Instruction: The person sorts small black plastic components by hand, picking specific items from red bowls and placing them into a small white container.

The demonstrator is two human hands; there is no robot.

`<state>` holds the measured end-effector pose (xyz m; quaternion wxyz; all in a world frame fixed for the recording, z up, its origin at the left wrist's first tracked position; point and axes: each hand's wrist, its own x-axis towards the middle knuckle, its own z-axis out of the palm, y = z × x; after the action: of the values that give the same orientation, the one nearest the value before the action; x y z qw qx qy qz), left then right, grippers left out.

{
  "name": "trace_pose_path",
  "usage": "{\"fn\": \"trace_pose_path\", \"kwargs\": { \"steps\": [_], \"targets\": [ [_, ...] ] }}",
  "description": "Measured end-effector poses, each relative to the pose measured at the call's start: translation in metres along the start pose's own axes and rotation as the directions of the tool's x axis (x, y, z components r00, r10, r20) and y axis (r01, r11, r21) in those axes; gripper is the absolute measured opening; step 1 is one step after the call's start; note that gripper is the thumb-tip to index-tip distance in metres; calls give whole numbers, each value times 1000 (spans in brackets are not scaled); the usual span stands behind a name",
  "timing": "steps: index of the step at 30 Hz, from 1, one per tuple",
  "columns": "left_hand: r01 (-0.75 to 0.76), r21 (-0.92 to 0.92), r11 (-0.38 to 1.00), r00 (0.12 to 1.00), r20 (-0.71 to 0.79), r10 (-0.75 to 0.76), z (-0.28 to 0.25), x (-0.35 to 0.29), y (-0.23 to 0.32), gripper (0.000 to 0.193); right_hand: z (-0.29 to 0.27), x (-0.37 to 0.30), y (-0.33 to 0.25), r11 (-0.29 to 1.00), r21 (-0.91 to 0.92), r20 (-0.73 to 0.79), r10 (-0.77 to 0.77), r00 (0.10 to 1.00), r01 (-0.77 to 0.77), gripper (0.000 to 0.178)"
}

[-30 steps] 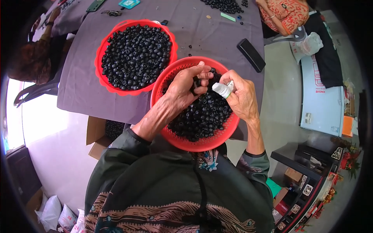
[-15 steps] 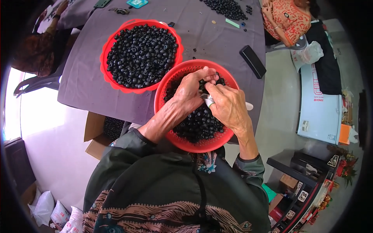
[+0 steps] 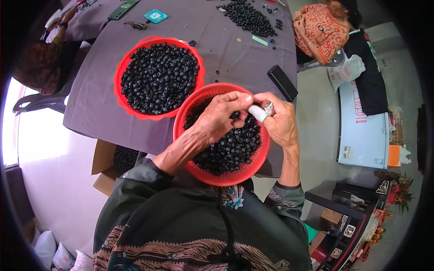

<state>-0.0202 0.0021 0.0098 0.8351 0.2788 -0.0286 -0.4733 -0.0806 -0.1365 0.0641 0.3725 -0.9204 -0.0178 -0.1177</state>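
Observation:
A red perforated basket (image 3: 253,168) in front of me holds many small black, round, bead-like pieces (image 3: 230,151), some with a hole showing. Above them, my left hand (image 3: 217,118) is closed, its thumb against its bent fingers. My right hand (image 3: 284,121) meets it at the fingertips. A white wrap with a green edge (image 3: 258,114) covers a digit of the right hand; more white shows beside it. Whatever lies between the fingertips is hidden or too small to name. To the left, a red scalloped tray (image 3: 118,86) is heaped with the same black pieces (image 3: 159,79).
A grey cloth covers the table (image 3: 95,104). On it lie a black oblong case (image 3: 282,83), a pale green strip (image 3: 260,40), a blue square item (image 3: 156,16) and a farther black pile (image 3: 248,19). People sit at far left and far right. A cardboard box (image 3: 103,156) stands below the table.
My hands have risen from the pieces and their fingertips now meet higher up. The right hand has turned, bringing its white wrap into fuller view. The whole view has shifted slightly.

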Motion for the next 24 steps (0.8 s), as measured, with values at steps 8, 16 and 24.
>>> {"fn": "trace_pose_path", "kwargs": {
  "steps": [8,16,24],
  "targets": [
    [68,-119,991,994,97,-56,-8,4,7,12,1,4,-15,1000,5,-49,13,999,-13,24],
    [38,-176,984,979,202,-2,-8,3,7,14,-7,1,-15,999,42,-84,-13,996,17,25],
    [38,-184,982,987,159,-8,-1,-2,10,12,-11,-1,-16,995,90,-82,-41,996,48,22]
  ]
}}
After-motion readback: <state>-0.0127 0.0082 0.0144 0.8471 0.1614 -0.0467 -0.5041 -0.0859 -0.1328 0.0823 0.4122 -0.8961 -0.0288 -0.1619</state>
